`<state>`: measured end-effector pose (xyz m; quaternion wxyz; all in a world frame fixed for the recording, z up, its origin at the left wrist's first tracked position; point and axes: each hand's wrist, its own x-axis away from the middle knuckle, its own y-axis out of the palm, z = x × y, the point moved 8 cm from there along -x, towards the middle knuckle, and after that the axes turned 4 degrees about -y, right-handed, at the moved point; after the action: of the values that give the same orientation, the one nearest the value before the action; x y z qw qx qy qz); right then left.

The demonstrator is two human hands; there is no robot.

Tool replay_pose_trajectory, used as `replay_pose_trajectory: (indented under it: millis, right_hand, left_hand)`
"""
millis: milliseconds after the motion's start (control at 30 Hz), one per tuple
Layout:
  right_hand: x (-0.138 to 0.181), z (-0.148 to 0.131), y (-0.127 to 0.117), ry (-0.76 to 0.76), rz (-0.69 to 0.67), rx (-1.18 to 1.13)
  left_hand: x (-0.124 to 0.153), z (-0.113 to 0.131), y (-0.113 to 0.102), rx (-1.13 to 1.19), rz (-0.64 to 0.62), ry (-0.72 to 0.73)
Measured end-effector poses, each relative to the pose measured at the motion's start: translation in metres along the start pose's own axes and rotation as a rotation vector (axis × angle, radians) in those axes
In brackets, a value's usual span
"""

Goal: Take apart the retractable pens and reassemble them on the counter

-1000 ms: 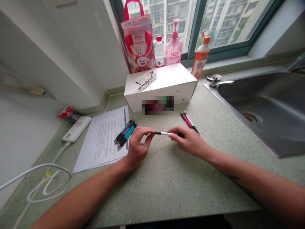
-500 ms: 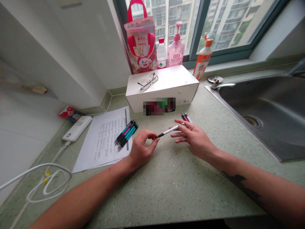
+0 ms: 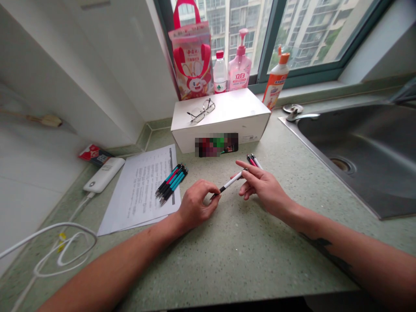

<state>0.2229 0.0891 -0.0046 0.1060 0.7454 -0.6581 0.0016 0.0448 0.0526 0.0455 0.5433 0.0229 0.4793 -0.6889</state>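
One white pen (image 3: 231, 181): slanted above the counter (image 3: 234, 264), black end lower
Left hand (image 3: 199, 201): thumb and fingertips pinched on that black end
Right hand (image 3: 264, 189): fingers loosely spread at the upper end; whether they grip is unclear
Pen's slant: steeper than half a second ago, right lower fingers more curled
Counter: pen bundle (image 3: 172, 184) on printed sheets (image 3: 136, 190), white box (image 3: 247, 106), sink (image 3: 364, 151)
Room: window (image 3: 264, 65) behind

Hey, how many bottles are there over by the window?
3: a red-capped bottle and a pink pump bottle, both behind the white box, and an orange-and-white bottle near its right end. The box could hide others.
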Motion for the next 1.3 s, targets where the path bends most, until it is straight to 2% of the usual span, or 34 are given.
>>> replay_pose_trajectory:
  millis: [467,667,733,867,967,1033,1100,1300]
  right_hand:
    - [0.001,-0.002,0.001,-0.034,-0.026,-0.026]
    - [0.012,-0.013,0.025,-0.06,-0.209,0.01]
    - [0.009,-0.022,0.015,-0.133,-0.135,0.121]
    - [-0.002,-0.055,-0.033,-0.377,0.197,0.63]
    - [-0.014,-0.063,-0.062,-0.353,0.314,1.09]
    - [-0.022,-0.061,-0.077,-0.286,0.353,1.341]
    - [-0.029,-0.055,-0.086,-0.219,0.36,1.473]
    - [-0.043,-0.037,-0.09,-0.175,0.274,1.498]
  left_hand:
    - [-0.001,0.003,0.002,0.01,-0.012,0.039]
    - [-0.001,-0.001,0.0,0.03,0.008,0.015]
    - [-0.001,-0.001,0.0,0.026,-0.004,0.016]
    - [0.0,-0.005,-0.001,0.019,0.003,-0.02]
    - [0.0,-0.007,-0.002,0.01,0.008,-0.044]
    - [-0.001,-0.007,-0.001,-0.003,0.002,-0.045]
    - [-0.001,-0.007,0.0,-0.017,-0.005,-0.045]
    - [0.0,-0.008,0.001,-0.022,-0.013,-0.056]
